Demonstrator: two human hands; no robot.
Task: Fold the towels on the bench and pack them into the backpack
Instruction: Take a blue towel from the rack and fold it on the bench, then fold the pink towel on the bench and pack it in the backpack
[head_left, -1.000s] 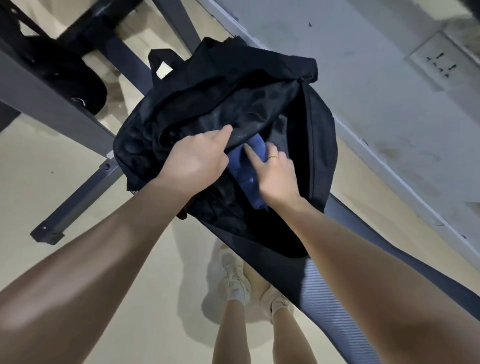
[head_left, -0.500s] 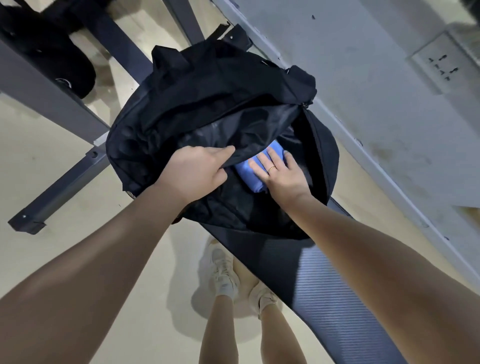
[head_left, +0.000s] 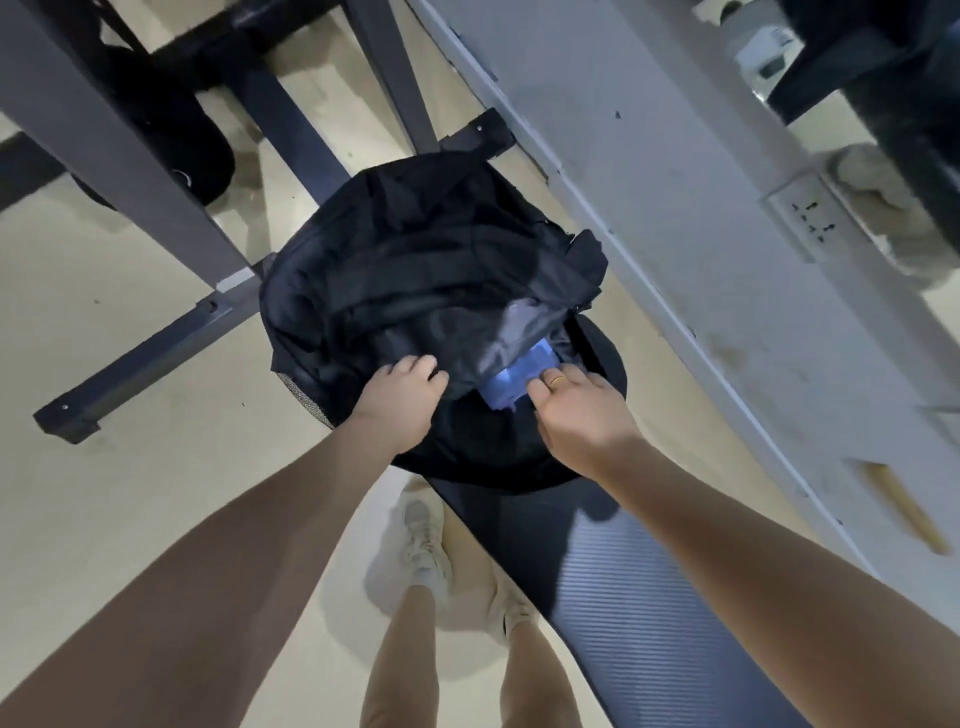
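A black backpack (head_left: 415, 270) lies on the end of a dark padded bench (head_left: 639, 587), its main opening facing me. A folded blue towel (head_left: 514, 382) shows inside the opening, mostly covered by the shiny lining. My left hand (head_left: 397, 402) grips the near edge of the opening with curled fingers. My right hand (head_left: 582, 410), wearing a ring, reaches into the opening at the towel's right side. Its fingertips are hidden inside, so I cannot tell whether they hold the towel.
A grey metal frame (head_left: 156, 358) with floor bars stands left of the bag on the beige floor. A grey wall (head_left: 701, 218) with a socket plate (head_left: 810, 223) runs along the right. A black cap (head_left: 182, 156) lies beyond the frame. My feet stand below the bench end.
The towel has gone deeper into the backpack and the lining now covers more of it. My right hand's fingers have curled into the opening. The view has pulled back and tilted.
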